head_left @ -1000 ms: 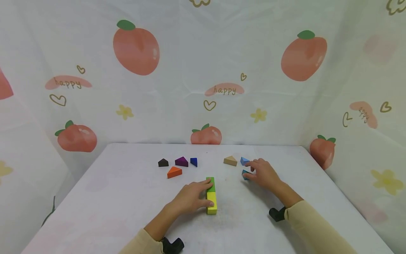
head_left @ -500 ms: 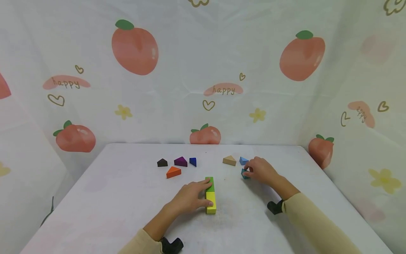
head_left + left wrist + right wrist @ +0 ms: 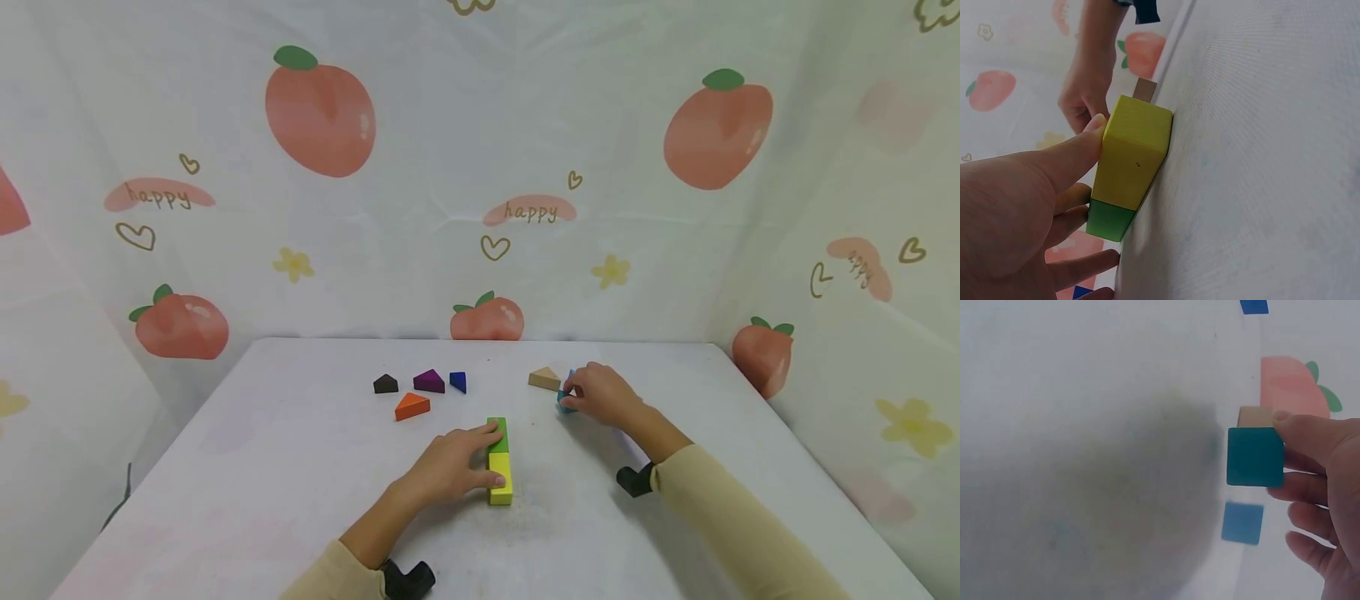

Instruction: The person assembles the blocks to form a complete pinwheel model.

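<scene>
My left hand [image 3: 450,468] rests along a green block [image 3: 498,435] and a yellow block [image 3: 500,479] set end to end on the table. Its thumb touches the yellow block and a fingertip lies on the green one, as the left wrist view also shows. To the right, my right hand [image 3: 606,395] pinches a teal block [image 3: 1255,457] between thumb and fingers; in the head view the hand covers most of it. Just beyond this hand is a light blue block [image 3: 1242,522], with a beige triangular block [image 3: 545,378] to its left.
Further left on the white table [image 3: 285,467] lie a black block [image 3: 386,384], a purple triangular block [image 3: 429,381], a dark blue triangular block [image 3: 458,382] and an orange triangular block [image 3: 412,407]. A fruit-print cloth [image 3: 420,167] hangs behind the table's far edge.
My right hand has closed its fingers on the teal block and shifted left and slightly farther away with it. The left hand and the green and yellow blocks stay put.
</scene>
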`<action>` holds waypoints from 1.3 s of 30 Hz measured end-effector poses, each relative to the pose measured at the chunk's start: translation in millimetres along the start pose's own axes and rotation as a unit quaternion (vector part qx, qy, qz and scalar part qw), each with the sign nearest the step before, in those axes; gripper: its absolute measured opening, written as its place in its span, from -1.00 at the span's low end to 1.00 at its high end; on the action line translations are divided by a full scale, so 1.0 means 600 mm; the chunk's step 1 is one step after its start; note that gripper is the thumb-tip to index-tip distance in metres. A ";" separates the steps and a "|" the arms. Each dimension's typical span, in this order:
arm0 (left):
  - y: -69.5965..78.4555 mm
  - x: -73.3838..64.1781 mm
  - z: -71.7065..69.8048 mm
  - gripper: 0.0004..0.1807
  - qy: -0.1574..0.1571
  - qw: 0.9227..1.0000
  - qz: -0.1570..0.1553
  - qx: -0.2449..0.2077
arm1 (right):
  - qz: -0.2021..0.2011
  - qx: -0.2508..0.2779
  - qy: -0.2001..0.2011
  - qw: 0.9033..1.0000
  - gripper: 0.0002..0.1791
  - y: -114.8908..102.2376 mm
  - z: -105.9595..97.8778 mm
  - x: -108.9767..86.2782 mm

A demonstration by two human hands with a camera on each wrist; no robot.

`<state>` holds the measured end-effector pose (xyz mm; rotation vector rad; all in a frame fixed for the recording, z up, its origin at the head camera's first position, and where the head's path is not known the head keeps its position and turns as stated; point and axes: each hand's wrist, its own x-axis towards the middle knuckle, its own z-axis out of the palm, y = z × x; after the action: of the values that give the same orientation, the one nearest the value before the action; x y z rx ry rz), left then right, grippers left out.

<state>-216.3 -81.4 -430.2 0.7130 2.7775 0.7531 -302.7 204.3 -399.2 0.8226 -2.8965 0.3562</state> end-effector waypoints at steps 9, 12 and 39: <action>0.001 -0.001 -0.003 -0.24 -0.001 1.000 0.002 -0.006 | 0.007 0.008 0.023 1.000 -0.78 -0.023 0.009 0.024; 0.001 -0.001 -0.003 -0.23 -0.001 1.000 0.004 -0.008 | 0.009 0.021 0.039 0.999 -0.79 -0.031 0.015 0.030; 0.002 -0.003 -0.006 -0.25 -0.002 1.000 0.007 -0.013 | 0.089 0.108 0.022 0.990 -0.77 -0.116 0.077 0.084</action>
<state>-215.1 -82.9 -426.2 0.7293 2.7573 0.7875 -310.3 109.9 -422.0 0.5740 -2.9332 0.7070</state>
